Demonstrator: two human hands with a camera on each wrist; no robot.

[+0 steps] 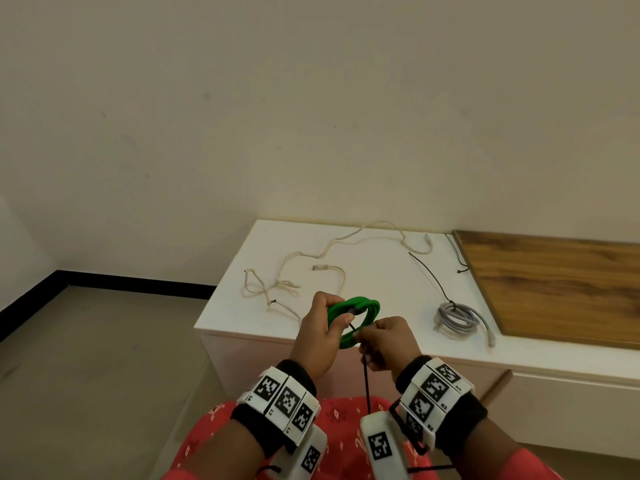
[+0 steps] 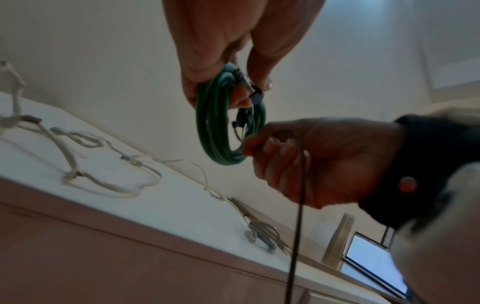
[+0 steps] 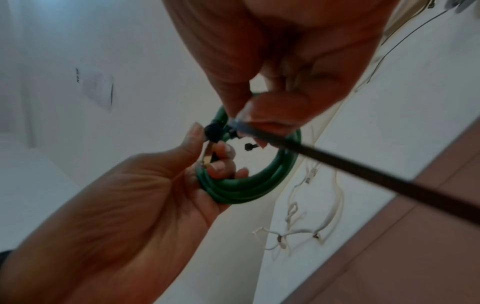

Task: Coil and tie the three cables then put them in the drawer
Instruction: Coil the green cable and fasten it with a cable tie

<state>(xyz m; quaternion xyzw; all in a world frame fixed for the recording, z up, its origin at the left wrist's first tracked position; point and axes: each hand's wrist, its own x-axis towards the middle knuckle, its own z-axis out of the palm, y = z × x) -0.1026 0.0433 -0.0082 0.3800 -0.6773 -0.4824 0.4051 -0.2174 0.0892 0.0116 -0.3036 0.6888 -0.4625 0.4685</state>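
Observation:
A green cable is wound into a coil and held in the air before the white cabinet. My left hand grips the coil's left side, thumb on the black tie's head. My right hand pinches the long black tie next to the coil, and the tail hangs down toward my lap. In the left wrist view the green cable hangs from my fingers. A grey cable lies coiled and tied on the cabinet top. A cream cable sprawls loose there.
The white cabinet top also carries a loose black tie, with a wooden panel to its right. A wooden handle sticks out below the front edge. A lit screen shows in the left wrist view.

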